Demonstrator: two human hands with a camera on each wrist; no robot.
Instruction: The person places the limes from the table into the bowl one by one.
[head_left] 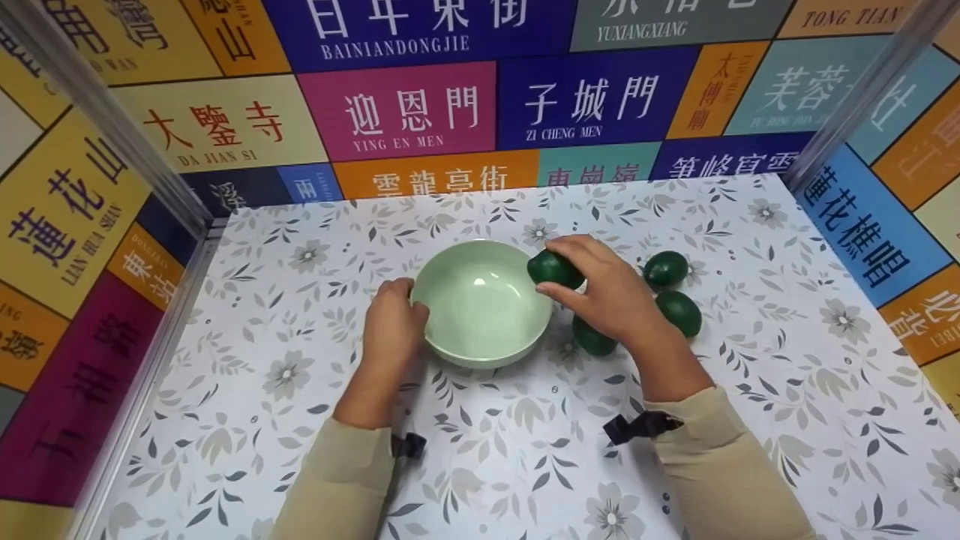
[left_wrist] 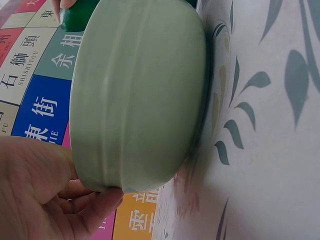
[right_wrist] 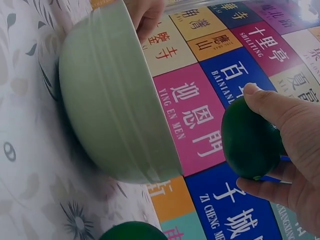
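Note:
A pale green bowl (head_left: 484, 307) stands upright on the flowered cloth. My left hand (head_left: 392, 326) grips its left rim, with the thumb against the outer wall in the left wrist view. Over the bowl's right rim, my right hand (head_left: 619, 296) pinches a dark green oval fruit (right_wrist: 251, 137) between thumb and fingers. The fruit is smooth and lime-like, and it is held up off the table. Nothing lies inside the bowl.
Right of the bowl, under and beside my right hand, lie three more green fruits: one (head_left: 595, 337) near the bowl, two (head_left: 666, 269) farther right. Panels (head_left: 412, 109) with lettering wall the table (head_left: 525, 465) at the back and both sides.

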